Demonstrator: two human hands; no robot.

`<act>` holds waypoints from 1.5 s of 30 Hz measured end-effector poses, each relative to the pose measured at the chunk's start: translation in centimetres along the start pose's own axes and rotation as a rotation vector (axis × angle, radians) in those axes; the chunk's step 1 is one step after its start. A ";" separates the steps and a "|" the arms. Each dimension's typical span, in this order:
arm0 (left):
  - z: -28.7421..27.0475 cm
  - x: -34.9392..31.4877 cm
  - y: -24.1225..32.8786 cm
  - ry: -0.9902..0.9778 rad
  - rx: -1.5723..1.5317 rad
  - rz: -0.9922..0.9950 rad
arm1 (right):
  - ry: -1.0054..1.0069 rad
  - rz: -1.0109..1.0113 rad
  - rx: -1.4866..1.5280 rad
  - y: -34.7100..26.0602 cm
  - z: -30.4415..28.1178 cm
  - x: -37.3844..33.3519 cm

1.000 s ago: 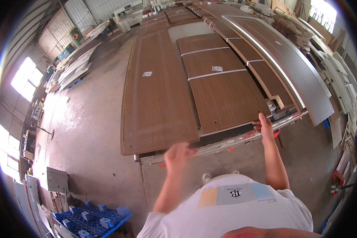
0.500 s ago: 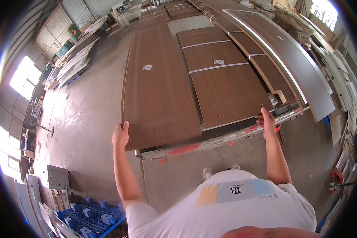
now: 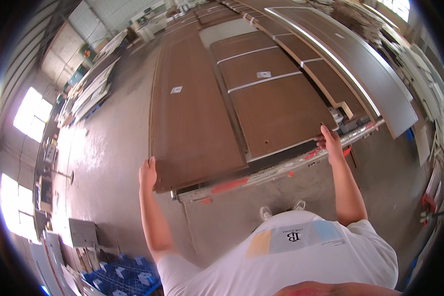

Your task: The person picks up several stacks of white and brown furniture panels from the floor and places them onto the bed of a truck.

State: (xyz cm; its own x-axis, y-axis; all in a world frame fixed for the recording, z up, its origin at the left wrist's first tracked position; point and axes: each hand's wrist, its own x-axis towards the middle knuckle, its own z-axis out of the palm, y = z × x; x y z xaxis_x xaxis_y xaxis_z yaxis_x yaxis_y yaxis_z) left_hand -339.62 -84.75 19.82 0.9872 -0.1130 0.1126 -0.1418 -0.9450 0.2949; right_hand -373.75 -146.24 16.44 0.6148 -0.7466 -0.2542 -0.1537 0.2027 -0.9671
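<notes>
A long brown wood-grain panel (image 3: 187,113) with a small white label lies at the left. My left hand (image 3: 147,173) is closed on its near left corner, thumb uppermost and the other fingers partly hidden. To the right, across a narrow gap, lies a shorter brown panel (image 3: 276,111) bound with two white straps. My right hand (image 3: 330,141) grips that one's near right corner, thumb on top by a small hole, fingers curled underneath. Both panels rest over a worn metal frame (image 3: 269,176) with red patches along its near edge.
Further strapped brown panels (image 3: 327,79) and a large grey-edged board (image 3: 387,106) lie to the right. Stacked offcuts (image 3: 409,64) line the right side. Boards (image 3: 91,91) are piled at the far left. A blue plastic pallet (image 3: 126,276) sits at lower left.
The whole view has tilted and shifted slightly. Both hands keep their holds on the same panel corners; any movement of the panels themselves is too small to tell.
</notes>
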 end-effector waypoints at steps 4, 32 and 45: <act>-0.5 -1.2 3.4 -0.082 0.064 -0.010 | -0.003 -0.002 -0.044 -0.4 -0.3 0.1; 25.4 -56.3 59.5 -1.342 -0.444 0.967 | 0.498 0.579 -0.176 36.2 -51.4 -37.8; 61.6 -53.2 60.8 -1.211 0.202 1.040 | 0.618 0.580 -0.056 36.4 -70.0 -31.2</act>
State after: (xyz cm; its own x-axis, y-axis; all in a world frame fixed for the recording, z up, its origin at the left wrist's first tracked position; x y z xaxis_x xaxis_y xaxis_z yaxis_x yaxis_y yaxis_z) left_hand -396.26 -155.07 -26.72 -0.0378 -0.7722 -0.6343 -0.8402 -0.3191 0.4386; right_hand -452.70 -159.94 -11.54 -0.1037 -0.7495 -0.6538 -0.3624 0.6407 -0.6769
